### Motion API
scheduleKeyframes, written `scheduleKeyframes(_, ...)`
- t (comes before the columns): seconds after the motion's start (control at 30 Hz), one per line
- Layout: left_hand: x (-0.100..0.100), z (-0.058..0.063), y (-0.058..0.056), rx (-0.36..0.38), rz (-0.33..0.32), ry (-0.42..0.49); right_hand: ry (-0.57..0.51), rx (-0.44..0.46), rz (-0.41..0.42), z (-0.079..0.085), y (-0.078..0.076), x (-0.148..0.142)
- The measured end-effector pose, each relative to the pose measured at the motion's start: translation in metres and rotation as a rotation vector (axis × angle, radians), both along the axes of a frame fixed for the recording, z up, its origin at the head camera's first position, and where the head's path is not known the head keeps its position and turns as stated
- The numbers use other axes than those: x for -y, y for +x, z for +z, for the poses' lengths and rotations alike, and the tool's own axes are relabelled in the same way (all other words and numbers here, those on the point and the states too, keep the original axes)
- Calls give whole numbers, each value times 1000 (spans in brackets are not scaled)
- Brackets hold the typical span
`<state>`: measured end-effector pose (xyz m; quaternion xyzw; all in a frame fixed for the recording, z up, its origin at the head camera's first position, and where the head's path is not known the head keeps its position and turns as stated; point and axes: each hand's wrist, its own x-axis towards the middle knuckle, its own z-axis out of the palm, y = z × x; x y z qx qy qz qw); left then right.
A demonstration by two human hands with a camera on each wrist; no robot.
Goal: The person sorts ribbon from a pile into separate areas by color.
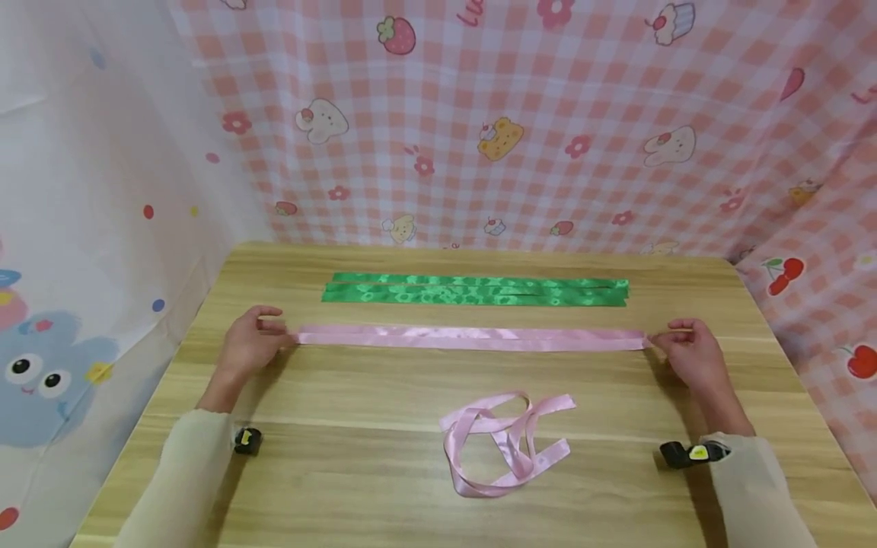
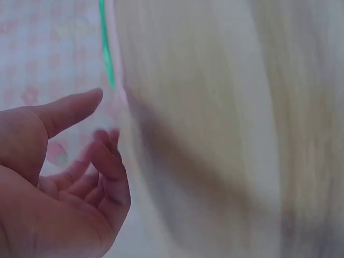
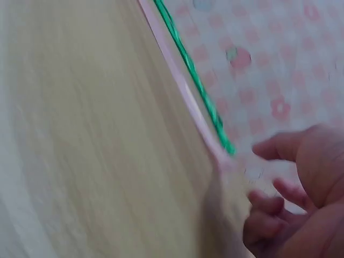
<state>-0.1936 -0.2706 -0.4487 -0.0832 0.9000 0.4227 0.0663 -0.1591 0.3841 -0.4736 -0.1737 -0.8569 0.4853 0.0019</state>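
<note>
A pink satin ribbon [image 1: 473,339] lies straight across the wooden table [image 1: 329,426], apparently as two strips side by side. My left hand [image 1: 255,344] is at its left end, and my right hand [image 1: 692,354] is at its right end. In the left wrist view, thumb and fingers of the left hand [image 2: 64,177] stand apart beside the blurred ribbon end. The right wrist view likewise shows a gap between thumb and fingers of the right hand [image 3: 301,193], close to the ribbon's tip. Nearer me, more pink ribbon [image 1: 473,487] lies in loose, tangled loops.
Green ribbon strips [image 1: 473,291] lie flat and parallel behind the straight pink one. A pink checked curtain [image 1: 452,190] hangs behind the table, and a white printed cloth [image 1: 137,251] hangs at the left. Black wrist devices [image 1: 685,454] sit by both sleeves.
</note>
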Motion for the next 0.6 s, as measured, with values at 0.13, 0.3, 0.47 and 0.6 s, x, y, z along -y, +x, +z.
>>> scheduleKeyframes(0.13, -20, 9, 7, -100, -91, -34, 148, -122, 3, 18, 9, 23)
scheduleKeyframes(0.3, -61, 15, 14, -141, -244, 107, 214, -271, 226, 32, 14, 70)
scheduleKeyframes(0.47, -108, 21, 24, -154, -416, 204, 124, -249, 568, 28, 22, 116)
scheduleKeyframes(0.6, -137, 22, 31, -125, -532, 254, 82, -161, 730, 19, 28, 143)
